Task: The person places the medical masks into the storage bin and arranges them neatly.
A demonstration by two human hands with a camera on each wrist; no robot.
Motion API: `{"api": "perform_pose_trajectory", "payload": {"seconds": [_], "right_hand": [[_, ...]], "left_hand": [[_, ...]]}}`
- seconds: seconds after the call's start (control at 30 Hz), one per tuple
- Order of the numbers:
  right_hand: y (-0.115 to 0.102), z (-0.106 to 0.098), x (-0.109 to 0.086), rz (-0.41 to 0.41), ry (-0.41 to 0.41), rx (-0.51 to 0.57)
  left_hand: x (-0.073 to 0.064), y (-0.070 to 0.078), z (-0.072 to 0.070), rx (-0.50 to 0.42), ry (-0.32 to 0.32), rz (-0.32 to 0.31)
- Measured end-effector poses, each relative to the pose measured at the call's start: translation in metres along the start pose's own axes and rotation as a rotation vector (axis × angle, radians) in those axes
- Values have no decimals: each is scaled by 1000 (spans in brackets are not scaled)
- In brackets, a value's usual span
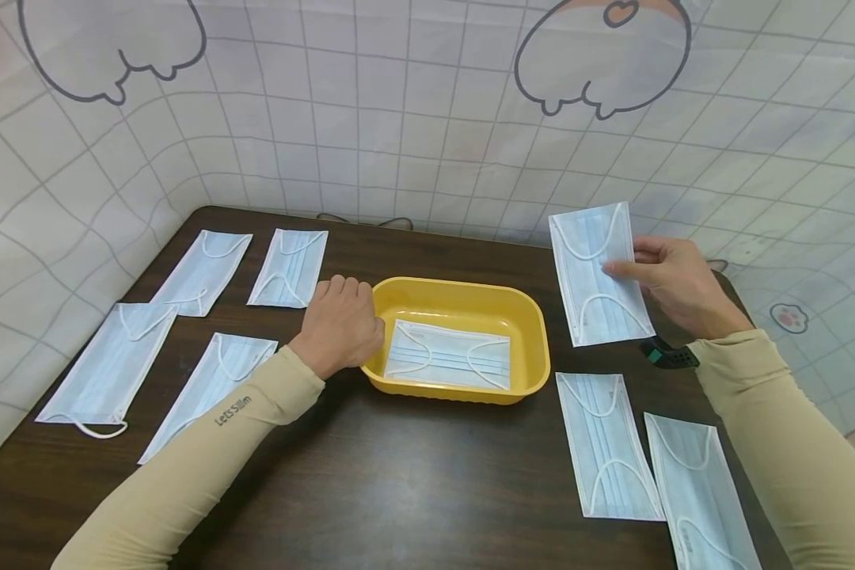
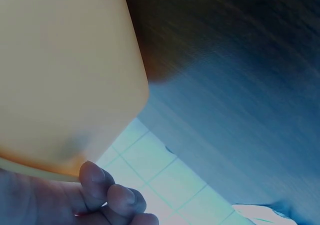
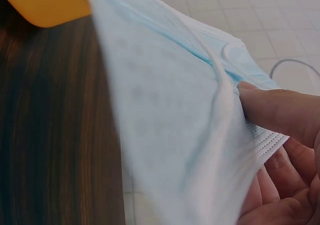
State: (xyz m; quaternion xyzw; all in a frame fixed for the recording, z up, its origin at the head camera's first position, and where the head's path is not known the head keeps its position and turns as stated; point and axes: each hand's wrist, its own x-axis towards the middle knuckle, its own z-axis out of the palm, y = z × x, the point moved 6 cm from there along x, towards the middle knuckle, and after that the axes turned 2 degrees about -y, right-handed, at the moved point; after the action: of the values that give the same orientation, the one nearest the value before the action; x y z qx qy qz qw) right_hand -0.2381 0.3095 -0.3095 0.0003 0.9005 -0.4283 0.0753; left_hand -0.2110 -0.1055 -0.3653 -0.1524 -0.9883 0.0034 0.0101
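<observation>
My right hand (image 1: 684,281) pinches a pale blue face mask (image 1: 591,277) by its right side, thumb in front and fingers behind. Seen from the right wrist, the mask (image 3: 165,100) fills much of the view, its white ear loop hanging along it. My left hand (image 1: 342,324) grips the left rim of a yellow plastic basin (image 1: 463,293). The left wrist view has the curled fingers (image 2: 122,197) at the rim, beside the basin's outer wall (image 2: 70,75). Inside the basin one face mask (image 1: 449,356) lies flat, ear loops up.
Several face masks (image 1: 210,269) lie on the dark wooden table (image 1: 370,475) left of the basin, some overlapping. Right of it are two more, a nearer mask (image 1: 705,491) and another mask (image 1: 606,443) beside it. A grid-patterned cloth (image 1: 399,119) hangs behind the table.
</observation>
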Motion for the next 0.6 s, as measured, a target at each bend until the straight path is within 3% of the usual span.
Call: {"api": "perform_pose_trajectory", "payload": {"seconds": [0.37,0.6], "right_hand": [[-10,10,5,-26,-2,-44],[-20,18,9,-39,-25,5]], "left_hand": [[1,-1,1,8,14,4],[0,0,1,2,13,7]]}}
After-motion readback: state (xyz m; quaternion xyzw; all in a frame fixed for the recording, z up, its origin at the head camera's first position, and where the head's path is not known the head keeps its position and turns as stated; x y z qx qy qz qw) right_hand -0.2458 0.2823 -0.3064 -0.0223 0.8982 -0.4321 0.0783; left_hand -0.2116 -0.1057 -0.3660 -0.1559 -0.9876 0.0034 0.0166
